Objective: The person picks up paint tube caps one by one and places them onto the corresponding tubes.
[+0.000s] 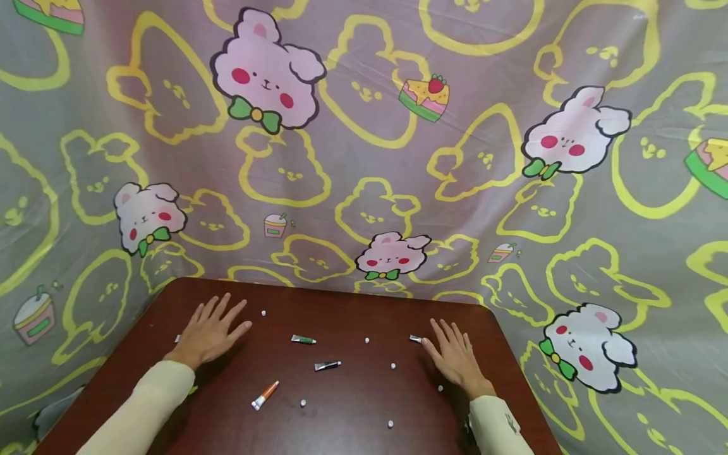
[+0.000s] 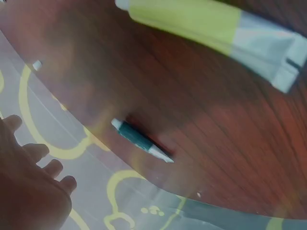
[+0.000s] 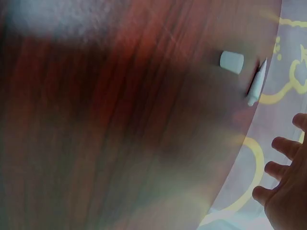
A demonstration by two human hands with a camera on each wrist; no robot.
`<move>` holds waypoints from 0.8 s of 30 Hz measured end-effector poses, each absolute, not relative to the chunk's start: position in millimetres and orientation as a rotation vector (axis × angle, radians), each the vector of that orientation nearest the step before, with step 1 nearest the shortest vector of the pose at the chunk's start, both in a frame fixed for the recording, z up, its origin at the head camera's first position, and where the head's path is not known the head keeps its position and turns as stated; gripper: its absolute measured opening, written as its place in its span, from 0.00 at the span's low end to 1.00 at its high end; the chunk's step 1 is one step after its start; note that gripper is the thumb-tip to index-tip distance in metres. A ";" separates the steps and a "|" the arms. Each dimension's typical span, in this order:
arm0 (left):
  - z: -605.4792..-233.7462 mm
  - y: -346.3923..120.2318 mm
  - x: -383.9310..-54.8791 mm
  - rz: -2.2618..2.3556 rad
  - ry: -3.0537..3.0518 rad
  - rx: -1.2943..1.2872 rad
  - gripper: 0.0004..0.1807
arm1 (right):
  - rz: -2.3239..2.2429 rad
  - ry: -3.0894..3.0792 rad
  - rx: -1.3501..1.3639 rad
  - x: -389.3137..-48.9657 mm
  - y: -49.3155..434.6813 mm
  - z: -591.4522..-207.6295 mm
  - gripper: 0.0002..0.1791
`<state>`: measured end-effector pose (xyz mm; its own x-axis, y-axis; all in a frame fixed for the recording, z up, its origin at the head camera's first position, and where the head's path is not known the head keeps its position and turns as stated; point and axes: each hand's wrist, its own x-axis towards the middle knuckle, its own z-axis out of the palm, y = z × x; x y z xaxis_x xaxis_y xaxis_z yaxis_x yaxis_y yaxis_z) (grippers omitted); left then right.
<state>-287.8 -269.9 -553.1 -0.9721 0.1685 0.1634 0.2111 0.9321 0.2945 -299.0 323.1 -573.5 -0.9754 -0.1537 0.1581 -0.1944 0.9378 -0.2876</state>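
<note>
My left hand (image 1: 208,336) is held over the left side of the table with its fingers spread, holding nothing. Beneath its wrist lies a yellow paint tube (image 2: 187,21), mostly hidden in the head view. A dark green tube (image 2: 136,138) shows farther off in the left wrist view. My right hand (image 1: 455,359), fingers extended, is over the right side and grips nothing. Just beyond its thumb is a whitish tube (image 1: 416,339); a white cap (image 1: 440,388) lies beside its wrist. Between the hands are a green tube (image 1: 304,340), a black tube (image 1: 327,366) and an orange tube (image 1: 265,395).
More small white caps are scattered over the brown table (image 1: 341,436), such as a cap (image 1: 366,340) near the middle and a cap (image 1: 390,424) at the front. A tube end (image 1: 178,339) peeks out left of the left hand. A patterned curtain (image 1: 364,158) hangs around the table.
</note>
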 end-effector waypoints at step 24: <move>-556.8 -221.3 -288.7 -0.471 -2.877 -0.490 0.37 | 0.473 -2.947 0.298 -276.7 310.7 -583.2 0.41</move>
<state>-288.7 -221.3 -556.8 -0.9284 0.2902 0.2322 0.3491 0.8953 0.2767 -276.7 310.7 -583.2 -0.9702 -0.1720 0.1706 -0.2168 0.9309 -0.2940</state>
